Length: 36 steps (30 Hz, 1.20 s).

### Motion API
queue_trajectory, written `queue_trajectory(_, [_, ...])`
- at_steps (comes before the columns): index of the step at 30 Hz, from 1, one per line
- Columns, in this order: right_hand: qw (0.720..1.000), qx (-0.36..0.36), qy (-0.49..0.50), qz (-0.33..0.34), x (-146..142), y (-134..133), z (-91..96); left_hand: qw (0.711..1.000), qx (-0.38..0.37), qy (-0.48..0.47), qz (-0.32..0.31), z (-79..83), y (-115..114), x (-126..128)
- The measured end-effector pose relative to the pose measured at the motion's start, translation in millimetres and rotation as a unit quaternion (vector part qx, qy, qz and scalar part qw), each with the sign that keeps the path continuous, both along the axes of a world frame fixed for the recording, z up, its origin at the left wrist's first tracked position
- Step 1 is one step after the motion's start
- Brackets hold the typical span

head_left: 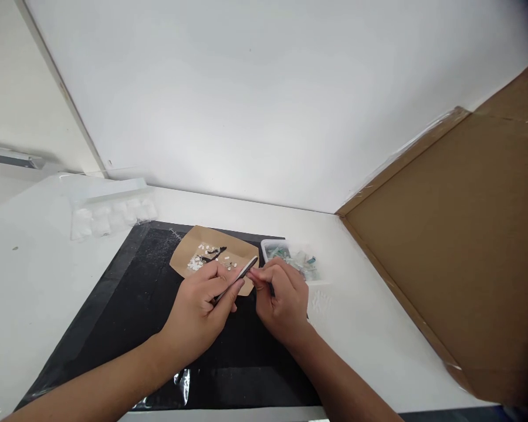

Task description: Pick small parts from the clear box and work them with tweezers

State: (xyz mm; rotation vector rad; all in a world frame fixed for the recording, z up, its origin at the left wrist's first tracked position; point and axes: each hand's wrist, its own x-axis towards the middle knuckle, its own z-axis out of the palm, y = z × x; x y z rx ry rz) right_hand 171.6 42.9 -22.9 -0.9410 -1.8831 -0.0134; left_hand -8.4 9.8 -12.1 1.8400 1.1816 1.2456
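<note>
My left hand (202, 305) is closed around a pair of dark tweezers (243, 273), whose tips point up and right. My right hand (281, 299) is pinched shut right at the tweezer tips, on something too small to make out. Both hands hover over a black mat (145, 328). Just behind them lies a brown card (189, 249) with several small white pieces and a dark shape on it.
A small clear tray (305, 264) of greenish and white bits sits right of the card. A clear plastic blister tray (110, 211) rests at the back left. A large cardboard sheet (457, 246) leans along the right side. A white wall rises behind the table.
</note>
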Motion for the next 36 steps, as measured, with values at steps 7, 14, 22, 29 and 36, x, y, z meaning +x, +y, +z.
queue_trajectory(7, [0.999,0.019,-0.049,0.012,-3,3,-2.2,1.0,-0.001,-0.007,-0.005,-4.1,3,-3])
queue_trajectory(14, [0.999,-0.002,-0.053,-0.008,5,9,0.5,1.0,-0.019,-0.003,-0.009,-3.7,4,-2])
queue_trajectory(22, [0.998,-0.012,-0.061,0.023,10,5,5.7,1.0,-0.011,0.018,-0.012,-6.1,6,-1])
queue_trajectory(29, [0.998,-0.033,-0.041,0.015,9,4,1.5,0.998,-0.037,0.042,-0.022,-11.4,7,-4])
queue_trajectory(36, [0.999,-0.044,-0.026,-0.001,7,3,-2.0,0.998,-0.05,0.03,-0.035,-19.8,9,-7])
